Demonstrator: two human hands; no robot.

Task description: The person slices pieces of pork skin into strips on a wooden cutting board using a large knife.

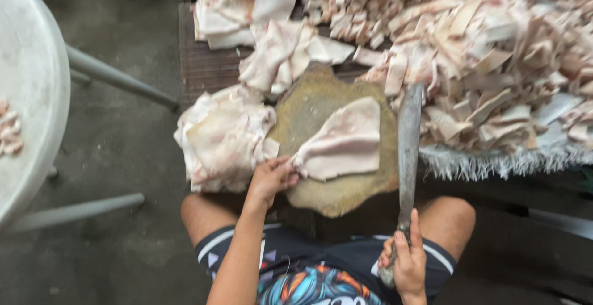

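Closest to me, the person sits with bare knees apart, in dark shorts (321, 274) with a bright printed pattern. The right hand (404, 262) is low over the right thigh, fingers wrapped tight round the handle of a long knife (409, 150); the thumb lies up along the handle. The blade runs away from the body, nearly straight up the picture, its tip reaching the edge of the heap of cut strips.

The left hand (270, 178) stretches forward from a bare forearm and pinches the near left corner of a pale slab of pork skin (343, 141). That slab lies flat on the chopping block (309, 110), a worn, round, brownish wooden disc sitting at the near edge of the counter (207, 67), between the knees. The knife lies just to the right of the slab, over the block's right rim.

To the left of the block, touching it, is a crumpled pile of uncut skin pieces (219, 138), white with pink patches. Beyond the block more folded sheets (278, 52) are stacked, and farther still another sheet (241, 2) at the top edge.

The right and far side of the counter is buried under a big heap of cut strips (488, 52), pale and tan, resting on a fringed cloth (494, 160).

Off to the left, over the grey concrete floor (123, 144), stands a round white table (31, 83) on metal legs, with a few pinkish scraps at its edge.
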